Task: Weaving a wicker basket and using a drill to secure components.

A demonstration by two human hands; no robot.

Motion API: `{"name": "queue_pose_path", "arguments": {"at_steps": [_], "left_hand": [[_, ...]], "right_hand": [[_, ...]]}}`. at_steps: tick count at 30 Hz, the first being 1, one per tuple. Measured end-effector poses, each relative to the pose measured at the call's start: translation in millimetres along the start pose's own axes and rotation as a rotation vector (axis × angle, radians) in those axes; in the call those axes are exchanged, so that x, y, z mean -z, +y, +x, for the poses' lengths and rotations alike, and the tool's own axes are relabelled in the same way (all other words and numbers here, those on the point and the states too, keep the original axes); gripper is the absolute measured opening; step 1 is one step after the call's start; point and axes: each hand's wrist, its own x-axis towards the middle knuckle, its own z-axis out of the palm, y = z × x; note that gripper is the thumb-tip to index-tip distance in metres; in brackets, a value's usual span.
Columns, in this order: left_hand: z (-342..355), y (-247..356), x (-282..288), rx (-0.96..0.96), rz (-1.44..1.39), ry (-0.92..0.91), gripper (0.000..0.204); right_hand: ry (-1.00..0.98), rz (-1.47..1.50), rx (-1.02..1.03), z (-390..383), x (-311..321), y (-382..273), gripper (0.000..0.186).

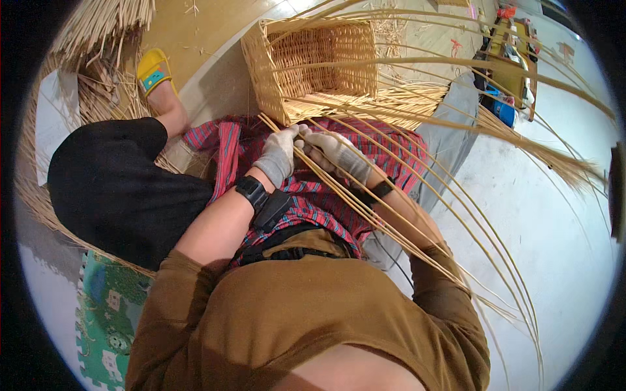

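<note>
Both of my hands wear whitish gloves and meet over my lap, at the near edge of a woven wicker basket (pixel 266 85). My left hand (pixel 280 151) is closed around a few long tan wicker strands (pixel 355 203), whose short ends poke out past its fingers. Pressed close beside it, my right hand (pixel 336 151) has its fingers curled on the same strands; its fingertips are partly hidden. From there the strands run back over my right forearm. The basket lies on its side, opening toward me, with long unwoven strands (pixel 521 68) fanning out to the right.
A red plaid cloth (pixel 222 146) covers my lap. Bundles of cut wicker (pixel 104 26) lie at the upper left, near my yellow slipper (pixel 154 70). A cluttered shelf (pixel 515 58) and a blue container (pixel 503 111) stand at the right. A green foam mat (pixel 111 313) lies lower left.
</note>
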Motion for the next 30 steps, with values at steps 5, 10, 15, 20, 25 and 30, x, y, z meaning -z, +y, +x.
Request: {"name": "queue_pose_path", "arguments": {"at_steps": [5, 10, 15, 20, 25, 30], "left_hand": [[-9, 7, -6, 0.029, -0.029, 0.018, 0.025], [-12, 8, -10, 0.071, -0.135, -0.002, 0.023], [-7, 6, -6, 0.080, -0.158, 0.035, 0.020], [-5, 5, -6, 0.064, -0.160, 0.059, 0.019], [-2, 3, -7, 0.044, -0.028, 0.162, 0.021], [1, 2, -1, 0.057, -0.127, 0.113, 0.022]], "right_hand": [[0.056, -0.105, -0.169, 11, 5, 1, 0.032], [0.103, -0.062, -0.151, 17, 2, -1, 0.037], [0.139, -0.064, -0.258, 28, -6, -4, 0.023], [0.173, -0.111, -0.190, 32, -9, -9, 0.045], [0.276, -0.210, -0.242, 31, -17, -15, 0.044], [0.267, -0.139, -0.060, 25, -23, -15, 0.046]]}}
